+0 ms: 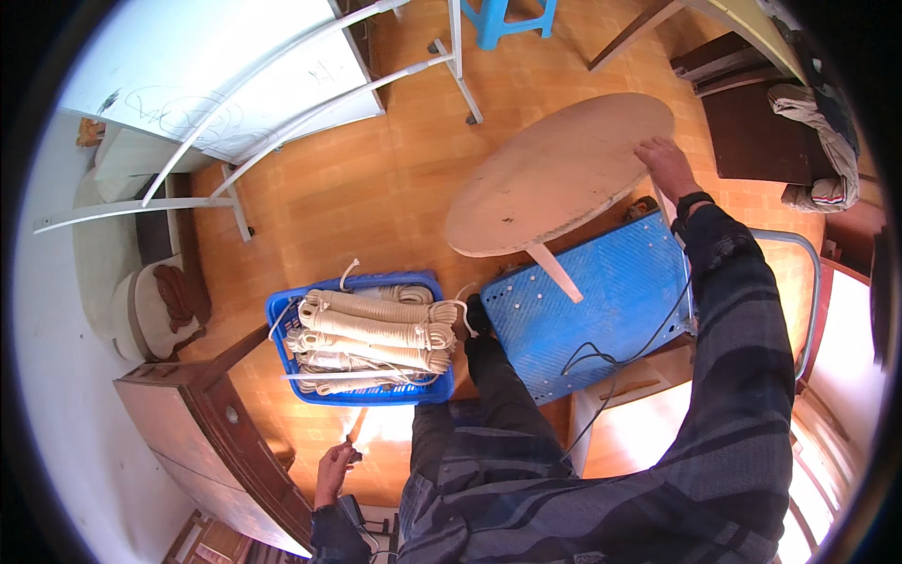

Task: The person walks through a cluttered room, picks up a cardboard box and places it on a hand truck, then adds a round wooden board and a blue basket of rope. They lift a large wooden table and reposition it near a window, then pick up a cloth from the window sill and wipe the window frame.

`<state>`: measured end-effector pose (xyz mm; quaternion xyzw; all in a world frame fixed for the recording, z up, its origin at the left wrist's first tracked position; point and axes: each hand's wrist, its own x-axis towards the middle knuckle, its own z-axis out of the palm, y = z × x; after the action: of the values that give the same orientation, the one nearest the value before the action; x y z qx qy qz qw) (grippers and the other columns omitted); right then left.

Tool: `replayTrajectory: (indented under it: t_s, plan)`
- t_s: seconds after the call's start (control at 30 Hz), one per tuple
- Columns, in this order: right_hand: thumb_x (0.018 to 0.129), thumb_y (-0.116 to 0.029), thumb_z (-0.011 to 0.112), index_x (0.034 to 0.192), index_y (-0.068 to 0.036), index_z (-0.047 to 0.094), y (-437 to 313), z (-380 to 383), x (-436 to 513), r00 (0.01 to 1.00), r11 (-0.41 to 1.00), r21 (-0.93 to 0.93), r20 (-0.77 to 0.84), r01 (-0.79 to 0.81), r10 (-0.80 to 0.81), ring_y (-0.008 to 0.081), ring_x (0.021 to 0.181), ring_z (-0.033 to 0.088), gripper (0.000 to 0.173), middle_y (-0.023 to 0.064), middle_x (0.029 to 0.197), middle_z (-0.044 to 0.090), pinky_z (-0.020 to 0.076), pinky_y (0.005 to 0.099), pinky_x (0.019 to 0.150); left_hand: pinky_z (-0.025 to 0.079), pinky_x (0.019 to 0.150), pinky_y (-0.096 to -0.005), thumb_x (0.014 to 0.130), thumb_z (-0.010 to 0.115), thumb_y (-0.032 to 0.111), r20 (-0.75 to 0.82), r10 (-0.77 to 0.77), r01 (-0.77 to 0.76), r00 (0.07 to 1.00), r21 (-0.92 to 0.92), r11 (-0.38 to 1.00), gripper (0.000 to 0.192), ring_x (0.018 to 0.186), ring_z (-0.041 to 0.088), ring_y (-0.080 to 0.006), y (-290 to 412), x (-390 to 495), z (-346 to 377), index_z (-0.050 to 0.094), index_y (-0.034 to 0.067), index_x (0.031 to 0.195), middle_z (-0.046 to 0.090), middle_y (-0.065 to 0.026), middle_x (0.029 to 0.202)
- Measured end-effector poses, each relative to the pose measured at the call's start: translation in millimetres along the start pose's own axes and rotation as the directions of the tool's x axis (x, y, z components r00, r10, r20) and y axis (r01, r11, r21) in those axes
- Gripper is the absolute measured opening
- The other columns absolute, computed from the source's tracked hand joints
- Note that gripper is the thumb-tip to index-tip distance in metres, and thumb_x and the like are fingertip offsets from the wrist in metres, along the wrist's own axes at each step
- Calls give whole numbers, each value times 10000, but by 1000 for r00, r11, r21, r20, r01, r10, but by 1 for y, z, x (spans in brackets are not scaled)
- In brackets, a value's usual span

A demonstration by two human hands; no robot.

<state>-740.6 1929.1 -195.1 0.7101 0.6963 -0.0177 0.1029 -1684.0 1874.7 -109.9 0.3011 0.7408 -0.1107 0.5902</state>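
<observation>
My right hand point(666, 166) grips the edge of an oval wooden tabletop point(557, 176), which is tilted and has wooden legs under it. One table leg point(555, 273) comes down over a blue platform cart point(592, 303). Low at the left, my left hand point(335, 467) has its fingers closed around a small dark thing that I cannot make out. Above that hand stands a blue plastic basket point(352, 403) with several bundles of cream rope point(373, 321) piled in it. A dark cable point(612, 361) lies across the cart.
A wooden cabinet point(211, 451) stands at the lower left. Farther off are a whiteboard point(232, 77) on a white wheeled frame point(324, 106) and a blue plastic stool point(493, 28). A dark board and clothing point(828, 151) are at the right. The cart's metal handle point(810, 282) rises beside my right arm.
</observation>
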Motion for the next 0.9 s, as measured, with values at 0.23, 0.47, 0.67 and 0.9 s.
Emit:
replayTrajectory:
  t_s: [0.23,0.47,0.67,0.9]
  plan:
    - [866,-87,562,1140,-38,697,29,10,-76,998,1000,-16,-59,-21,20,329,1150,610,309,128,1162,679,480,435,1011,555,834,-345,1026,627,343,39,-15,14,999,43,999,429,1068,717,-198,-9,12,-3,642,5,1290,745,-99,1151]
    - [915,-2,494,1327,-66,665,48,36,-148,965,978,-30,155,-209,211,357,1359,521,451,147,1392,630,415,439,1164,551,819,-347,1023,628,371,37,-40,36,999,96,995,423,1019,715,-183,-10,9,-11,652,23,1262,753,-64,1097]
    - [857,126,493,1379,-78,635,45,59,-184,943,957,-2,169,-291,287,353,1407,480,578,137,1451,592,372,434,1215,547,821,-342,1008,638,400,30,-95,92,995,106,990,408,1031,705,-173,-5,0,-8,687,60,1230,739,-56,1120]
    - [956,34,470,1320,-22,645,43,62,-192,923,933,-42,139,-357,360,374,1365,509,408,190,1413,595,403,419,1180,524,834,-328,997,640,392,37,-25,21,999,97,995,411,998,707,-166,5,7,0,682,47,1216,747,-59,1080]
